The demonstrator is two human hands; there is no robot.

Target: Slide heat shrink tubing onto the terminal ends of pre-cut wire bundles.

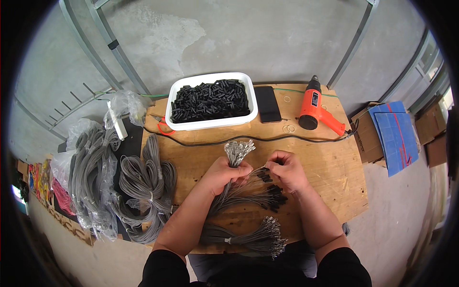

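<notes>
My left hand (224,173) is closed around a bundle of thin grey wires, whose silvery metal terminals (239,151) fan out above the fist. To its right, my right hand (288,172) pinches a thin wire that runs across from the bundle; the fingers hide its end. Below the hands, a spread of wires ends in black sleeves (273,199). Nearer to me lies another tied wire bundle (248,239) with bare metal terminals at its right end. Beyond the hands, a white tub (210,125) holds a heap of short black tubes (210,101).
An orange heat gun (313,107) stands at the back right, beside a black phone (267,104) and rubber bands (288,128). A black cord (215,144) crosses the wooden table (334,177). Red-handled pliers (165,127) lie left of the tub; coiled grey wires (138,179) fill the left side.
</notes>
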